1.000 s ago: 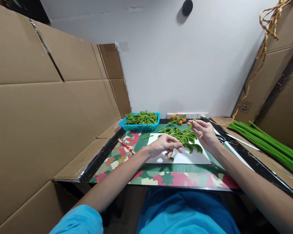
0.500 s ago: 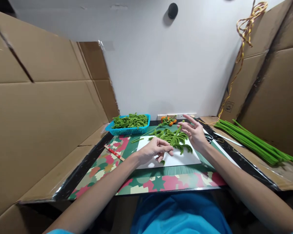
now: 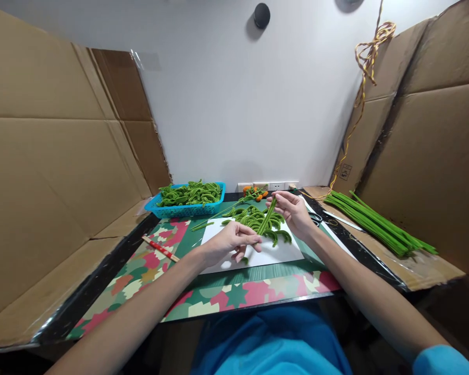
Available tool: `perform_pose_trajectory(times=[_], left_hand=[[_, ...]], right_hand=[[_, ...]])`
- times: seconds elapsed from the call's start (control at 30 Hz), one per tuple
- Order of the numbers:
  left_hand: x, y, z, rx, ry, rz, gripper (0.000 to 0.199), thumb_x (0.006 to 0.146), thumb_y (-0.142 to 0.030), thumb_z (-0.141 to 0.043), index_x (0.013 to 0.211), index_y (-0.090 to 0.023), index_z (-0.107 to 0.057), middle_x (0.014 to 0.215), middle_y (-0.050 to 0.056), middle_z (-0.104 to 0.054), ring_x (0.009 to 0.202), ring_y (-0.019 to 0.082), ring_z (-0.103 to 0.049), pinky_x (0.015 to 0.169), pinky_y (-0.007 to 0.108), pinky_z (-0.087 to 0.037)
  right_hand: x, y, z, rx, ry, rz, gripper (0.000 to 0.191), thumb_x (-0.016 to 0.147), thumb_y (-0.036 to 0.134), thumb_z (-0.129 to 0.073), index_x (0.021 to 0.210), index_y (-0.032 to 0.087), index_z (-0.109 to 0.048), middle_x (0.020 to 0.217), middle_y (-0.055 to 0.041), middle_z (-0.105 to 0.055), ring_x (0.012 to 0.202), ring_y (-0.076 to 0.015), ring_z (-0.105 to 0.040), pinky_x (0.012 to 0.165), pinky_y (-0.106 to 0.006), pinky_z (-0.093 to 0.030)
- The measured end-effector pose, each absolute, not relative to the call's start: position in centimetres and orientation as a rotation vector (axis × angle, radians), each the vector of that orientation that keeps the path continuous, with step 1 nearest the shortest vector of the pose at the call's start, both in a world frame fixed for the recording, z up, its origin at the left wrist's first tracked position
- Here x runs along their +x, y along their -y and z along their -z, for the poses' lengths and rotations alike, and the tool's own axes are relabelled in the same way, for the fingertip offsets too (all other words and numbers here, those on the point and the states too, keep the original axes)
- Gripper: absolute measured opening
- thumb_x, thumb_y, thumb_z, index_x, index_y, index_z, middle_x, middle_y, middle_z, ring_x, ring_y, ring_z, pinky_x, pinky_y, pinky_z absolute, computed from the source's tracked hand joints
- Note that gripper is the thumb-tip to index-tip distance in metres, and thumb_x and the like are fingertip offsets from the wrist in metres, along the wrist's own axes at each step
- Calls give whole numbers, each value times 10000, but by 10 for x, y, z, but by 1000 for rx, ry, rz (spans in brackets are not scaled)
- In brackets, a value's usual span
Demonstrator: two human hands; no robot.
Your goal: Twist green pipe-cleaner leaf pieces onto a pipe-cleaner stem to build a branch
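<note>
Between my hands a folded green pipe cleaner (image 3: 268, 216) slants up to the right. My left hand (image 3: 234, 239) pinches its lower end between thumb and fingertips. At its upper end, my right hand (image 3: 291, 211) holds the tip between thumb and forefinger. Below and behind them, a pile of curled green pipe-cleaner pieces (image 3: 252, 214) lies on a white sheet (image 3: 281, 256). One small green piece (image 3: 245, 260) rests apart from the pile, just under my left hand.
A blue basket (image 3: 185, 210) of curled green pieces stands back left. Orange pipe-cleaner flowers (image 3: 254, 192) lie near the wall. At right are scissors (image 3: 316, 217) and a bundle of straight green pipe cleaners (image 3: 379, 224). A red stick (image 3: 160, 248) lies left. Cardboard walls (image 3: 54, 172) flank the table.
My right hand's fingers, spread before, have drawn in around the upper tip of the pipe cleaner. My left hand keeps its pinch. The view has turned slightly right.
</note>
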State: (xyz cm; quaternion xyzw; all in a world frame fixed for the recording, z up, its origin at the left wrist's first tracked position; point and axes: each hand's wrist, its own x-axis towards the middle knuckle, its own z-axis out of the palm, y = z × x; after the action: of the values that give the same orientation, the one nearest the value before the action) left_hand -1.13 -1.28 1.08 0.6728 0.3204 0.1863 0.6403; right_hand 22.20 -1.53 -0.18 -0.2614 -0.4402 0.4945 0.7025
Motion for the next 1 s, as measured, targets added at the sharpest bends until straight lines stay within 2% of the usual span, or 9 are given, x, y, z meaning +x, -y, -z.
perform_pose_trajectory(times=[0.13,0.3,0.4,0.5,0.67,0.77,0.87,1.0], left_hand=[[-13,10,-12,1531,-719,-454,411,792,-487,-865,923,-102,-798,893,130,-797,373,57,-540,354,184,-334],[-13,10,-13,1570,-686,-457,395,800,-476,-860,899,-98,-801,884,132,-794,389,63,-552,359,187,-324],[-12,10,-11,1584,-689,-527,371,812,-463,-853,864,-102,-787,860,117,-791,394,57,-539,371,186,-323],[-10,10,-9,1595,-731,-613,373,799,-460,-860,884,-104,-785,881,113,-795,395,53,-526,377,188,-337],[-8,11,-9,1639,-751,-618,403,782,-489,-863,876,-104,-794,880,107,-790,426,55,-524,396,194,-384],[-7,12,-9,1649,-750,-566,415,772,-510,-862,888,-116,-800,870,96,-785,435,56,-516,399,198,-397],[-8,10,-7,1646,-771,-564,444,774,-526,-855,951,-122,-810,848,88,-778,425,54,-498,385,193,-382],[-8,6,-2,1648,-796,-603,506,805,-554,-822,1074,-127,-801,962,122,-788,477,79,-577,378,179,-371]], right_hand=[[224,12,2,-561,936,-1052,421,637,451,-981,913,186,-805,887,-70,-823,837,-232,-797,844,-358,-657],[226,12,3,-567,911,-1065,427,618,443,-995,898,181,-808,913,-79,-828,827,-212,-794,813,-317,-654],[226,16,1,-582,951,-1095,462,657,425,-980,1016,190,-811,939,-71,-828,814,-197,-791,784,-298,-649],[218,21,2,-634,1039,-1134,511,670,404,-974,1094,179,-799,898,-66,-819,767,-203,-781,760,-333,-653],[197,27,12,-691,1254,-1136,426,734,447,-918,1035,167,-805,865,-60,-804,777,-202,-751,681,-302,-622],[192,27,19,-702,1314,-1109,364,812,511,-845,920,167,-799,784,-42,-770,673,-163,-701,606,-260,-568],[195,24,22,-726,1275,-1042,405,807,563,-834,800,165,-762,683,-19,-701,556,-134,-615,517,-252,-516],[201,22,16,-731,1175,-963,433,787,594,-840,755,183,-708,708,-21,-674,603,-159,-634,508,-265,-544]])
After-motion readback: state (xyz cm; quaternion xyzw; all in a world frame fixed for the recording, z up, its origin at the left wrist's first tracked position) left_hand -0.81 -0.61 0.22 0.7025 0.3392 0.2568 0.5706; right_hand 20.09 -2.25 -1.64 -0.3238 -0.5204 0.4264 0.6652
